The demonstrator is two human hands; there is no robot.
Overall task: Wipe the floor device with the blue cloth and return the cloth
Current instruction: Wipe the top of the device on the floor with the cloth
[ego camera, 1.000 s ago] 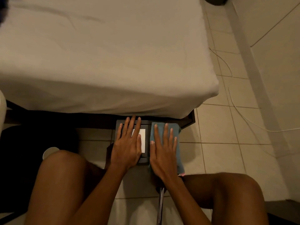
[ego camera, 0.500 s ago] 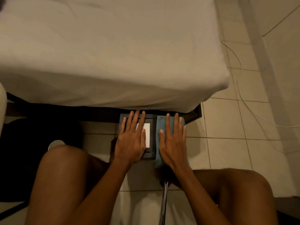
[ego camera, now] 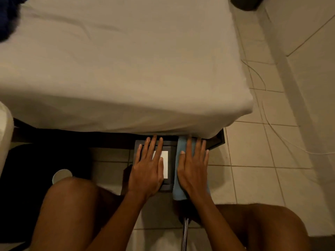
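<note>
A dark flat floor device (ego camera: 171, 185) with a white rectangular panel lies on the tiles at the foot of the bed. My left hand (ego camera: 147, 169) rests flat on its left half, fingers spread. The blue cloth (ego camera: 178, 193) lies over the device's right side. My right hand (ego camera: 194, 171) presses flat on the cloth, fingers extended toward the bed. The fingertips of both hands reach the shadow under the mattress edge.
A bed with a white sheet (ego camera: 126, 69) fills the upper view, its dark frame corner (ego camera: 218, 140) beside the device. A white cable (ego camera: 272, 124) runs over the tiles at right. A white cup (ego camera: 60, 175) and my knees sit near; a metal rod (ego camera: 185, 232) stands between them.
Both hands have slid forward toward the bed over the device, the right one pushing the blue cloth along with it.
</note>
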